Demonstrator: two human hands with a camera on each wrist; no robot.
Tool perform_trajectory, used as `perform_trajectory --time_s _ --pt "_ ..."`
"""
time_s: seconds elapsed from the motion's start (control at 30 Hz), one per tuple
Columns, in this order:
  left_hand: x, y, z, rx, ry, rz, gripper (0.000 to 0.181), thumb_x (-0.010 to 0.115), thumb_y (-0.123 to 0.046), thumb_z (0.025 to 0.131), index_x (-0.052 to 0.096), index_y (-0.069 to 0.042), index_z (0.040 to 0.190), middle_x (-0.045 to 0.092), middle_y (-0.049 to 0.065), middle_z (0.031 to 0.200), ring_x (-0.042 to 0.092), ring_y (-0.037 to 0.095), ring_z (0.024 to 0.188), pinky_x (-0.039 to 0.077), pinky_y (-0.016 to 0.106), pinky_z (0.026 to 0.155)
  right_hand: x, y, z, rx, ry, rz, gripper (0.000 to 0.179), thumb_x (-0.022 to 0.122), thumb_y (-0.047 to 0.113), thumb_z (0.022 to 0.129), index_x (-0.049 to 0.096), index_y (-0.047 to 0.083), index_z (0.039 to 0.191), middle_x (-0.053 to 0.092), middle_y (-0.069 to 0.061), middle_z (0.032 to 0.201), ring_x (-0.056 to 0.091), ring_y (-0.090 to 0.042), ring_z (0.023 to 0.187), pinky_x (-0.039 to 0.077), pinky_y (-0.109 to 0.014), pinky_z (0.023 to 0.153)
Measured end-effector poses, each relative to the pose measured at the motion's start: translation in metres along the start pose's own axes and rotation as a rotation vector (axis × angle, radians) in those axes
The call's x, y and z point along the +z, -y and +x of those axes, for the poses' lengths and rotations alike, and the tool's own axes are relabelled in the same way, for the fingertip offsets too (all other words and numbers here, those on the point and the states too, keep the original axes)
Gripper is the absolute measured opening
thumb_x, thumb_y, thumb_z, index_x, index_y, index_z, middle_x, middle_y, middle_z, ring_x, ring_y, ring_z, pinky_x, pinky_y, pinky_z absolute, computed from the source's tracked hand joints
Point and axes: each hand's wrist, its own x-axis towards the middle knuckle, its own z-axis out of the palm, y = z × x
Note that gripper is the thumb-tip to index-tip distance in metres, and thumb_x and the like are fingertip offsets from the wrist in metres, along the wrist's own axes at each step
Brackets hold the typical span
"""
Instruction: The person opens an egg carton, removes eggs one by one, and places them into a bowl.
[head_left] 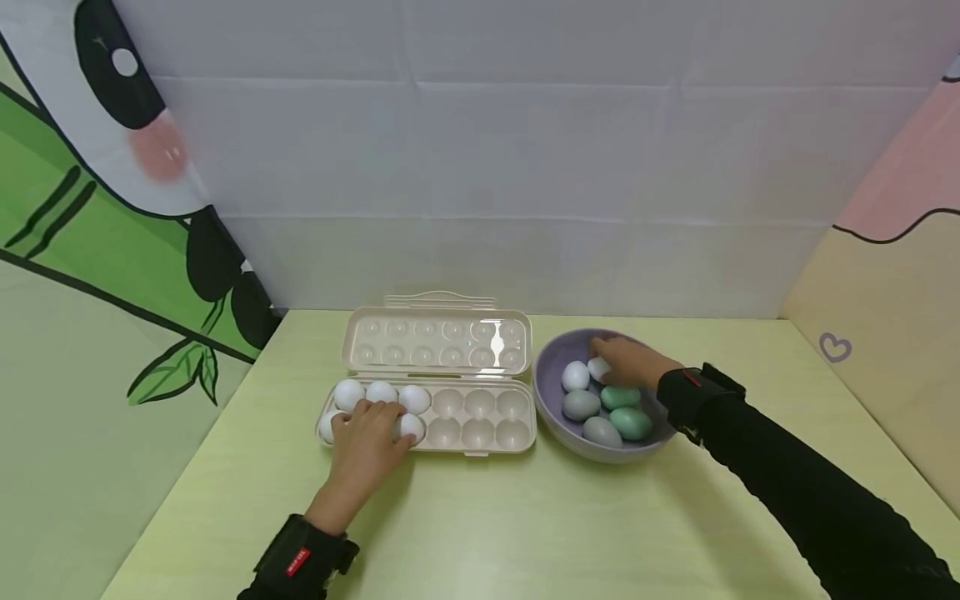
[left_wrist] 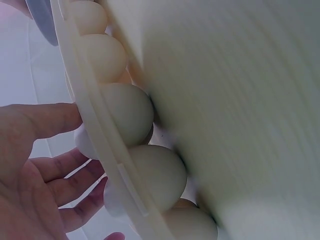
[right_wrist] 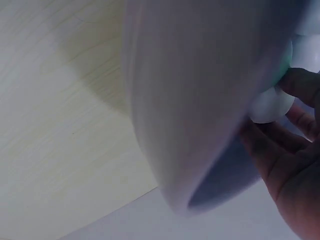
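My left hand rests over the left half of a cream egg carton, its fingers loosely spread over the front row. A white egg sits in its cup beside the thumb, and the thumb lies right at the carton's rim in the left wrist view. More white eggs fill the back-row cups on that side. To the right, my right hand reaches into a purple bowl. Thumb and fingers pinch a white egg there, partly hidden by the hand.
Beside the right hand, the bowl holds another white egg, two green eggs and two grey eggs. The carton's lid stands folded back toward the wall. A pale wooden table meets printed walls at the back and sides.
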Motion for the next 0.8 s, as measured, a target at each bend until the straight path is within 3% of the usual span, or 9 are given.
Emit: perform_trajectory --time_s 0.23,0.6,0.8 --pt "0.0 0.0 -0.001 0.004 -0.007 0.005 0.033 0.076 -0.022 0.068 0.061 -0.007 0.095 0.062 0.007 0.09 0.049 0.03 0.093 0.032 0.057 0.077 0.002 0.005 -0.004 0.006 0.012 -0.005 0.031 0.061 0.01 0.084 0.046 0.003 0.11 0.054 -0.013 0.102 0.052 -0.028 0.095 0.044 -0.04 0.079" --pt "0.002 0.0 0.003 0.075 -0.065 -0.023 0.03 0.077 -0.012 0.062 0.061 -0.005 0.087 0.06 0.008 0.083 0.056 0.029 0.085 0.026 0.064 0.089 -0.005 0.002 -0.005 0.016 0.002 0.001 0.032 0.051 0.014 0.09 0.043 0.001 0.117 0.05 -0.018 0.113 0.049 -0.03 0.103 0.042 -0.044 0.085" --pt "-0.007 -0.006 0.006 0.124 -0.153 -0.061 0.033 0.076 -0.007 0.061 0.059 -0.002 0.089 0.06 0.011 0.084 0.057 0.029 0.085 0.029 0.064 0.088 -0.021 0.004 -0.011 0.017 -0.066 0.043 0.035 0.048 0.012 0.091 0.04 0.001 0.123 0.049 -0.019 0.119 0.049 -0.031 0.106 0.042 -0.044 0.084"
